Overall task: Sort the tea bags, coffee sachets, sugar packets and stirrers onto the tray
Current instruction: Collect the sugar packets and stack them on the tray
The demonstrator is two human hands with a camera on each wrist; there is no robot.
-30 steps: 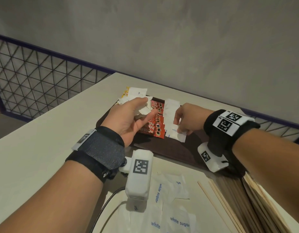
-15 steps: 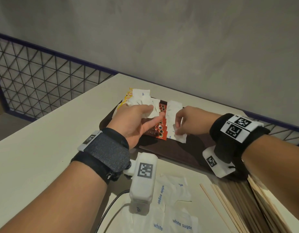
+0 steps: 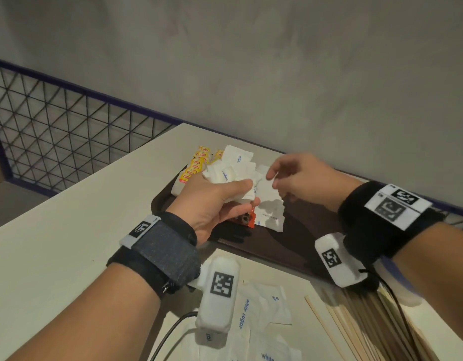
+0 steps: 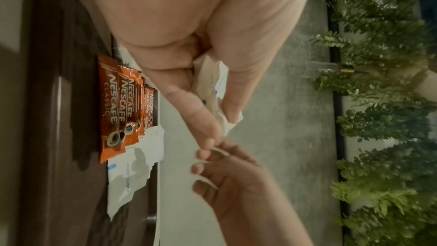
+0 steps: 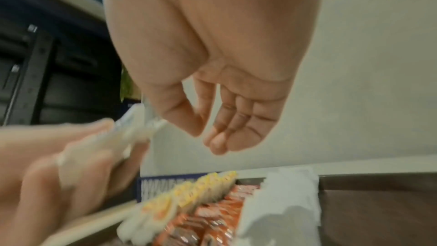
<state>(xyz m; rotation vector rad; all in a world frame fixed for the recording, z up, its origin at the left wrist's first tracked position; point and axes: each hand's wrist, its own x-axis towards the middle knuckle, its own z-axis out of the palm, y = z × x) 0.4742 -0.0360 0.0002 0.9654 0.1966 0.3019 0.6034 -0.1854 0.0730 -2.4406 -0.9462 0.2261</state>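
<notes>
My left hand (image 3: 244, 191) grips a bunch of white sugar packets (image 3: 230, 168) above the dark brown tray (image 3: 290, 243). My right hand (image 3: 274, 179) hovers just right of the bunch, its fingers loosely curled and holding nothing (image 5: 208, 137). On the tray lie yellow tea bags (image 3: 196, 165) at the far left, orange coffee sachets (image 4: 118, 104) in a row, and a few sugar packets (image 3: 270, 209) to their right. The left hand hides most of the sachets in the head view.
More loose sugar packets (image 3: 256, 311) lie on the pale table in front of the tray. Wooden stirrers (image 3: 355, 329) are piled at the near right. A grey wall runs behind the tray, and a wire mesh railing (image 3: 55, 131) stands to the left.
My right hand has let go of the sugar packets on the tray and risen toward the left hand. The left hand has lifted its bunch of packets higher.
</notes>
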